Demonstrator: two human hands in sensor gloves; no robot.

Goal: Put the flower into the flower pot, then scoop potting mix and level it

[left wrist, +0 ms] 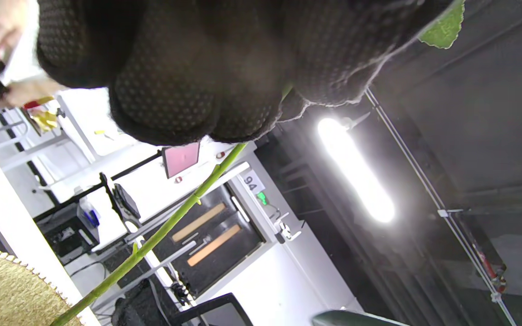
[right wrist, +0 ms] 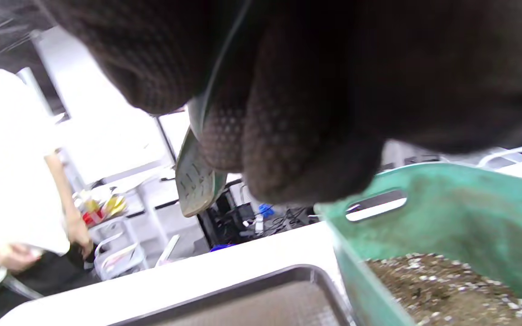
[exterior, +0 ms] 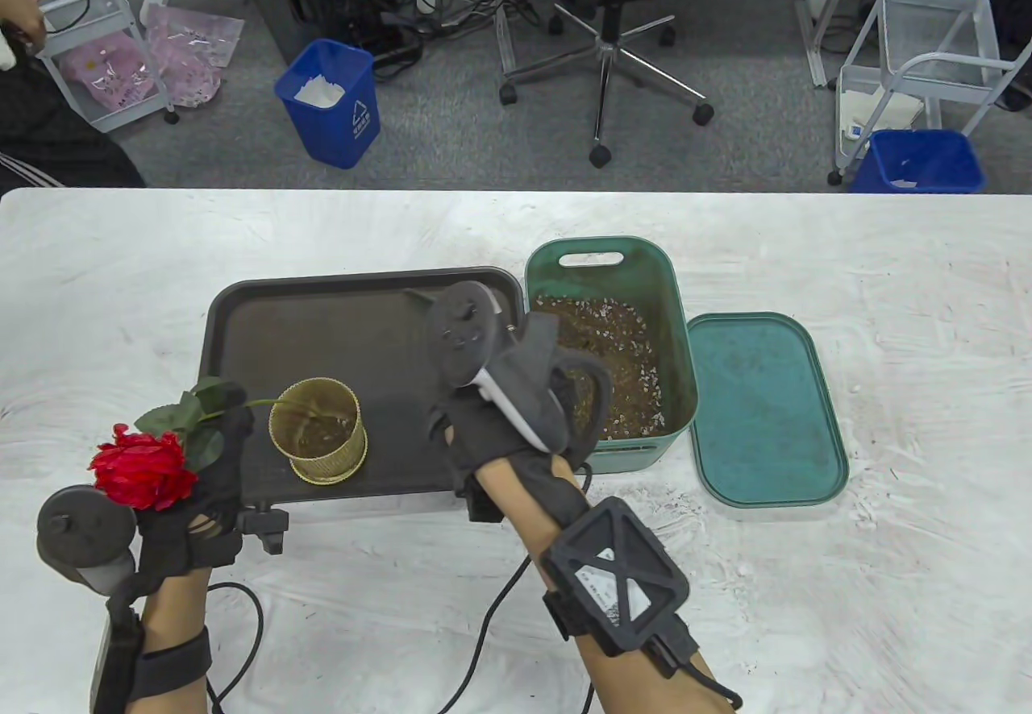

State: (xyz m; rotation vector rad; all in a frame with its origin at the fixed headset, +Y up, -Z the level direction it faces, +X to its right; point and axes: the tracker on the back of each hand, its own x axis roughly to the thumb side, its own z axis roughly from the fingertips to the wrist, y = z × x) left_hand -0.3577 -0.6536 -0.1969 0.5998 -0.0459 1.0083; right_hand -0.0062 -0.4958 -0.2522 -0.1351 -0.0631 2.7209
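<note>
Holding the red artificial rose (exterior: 143,468) by its green stem, the left hand (exterior: 197,496) keeps the stem's foot inside the gold mesh flower pot (exterior: 318,428) on the dark plastic tray (exterior: 242,319). The right hand (exterior: 528,392), fingers curled round a green scoop (right wrist: 196,179), hovers over the green bin of potting mix (exterior: 625,351). The rose leans heavily: loosen that grip and it may topple, perhaps tipping the light pot. Mix could spill in transit.
</note>
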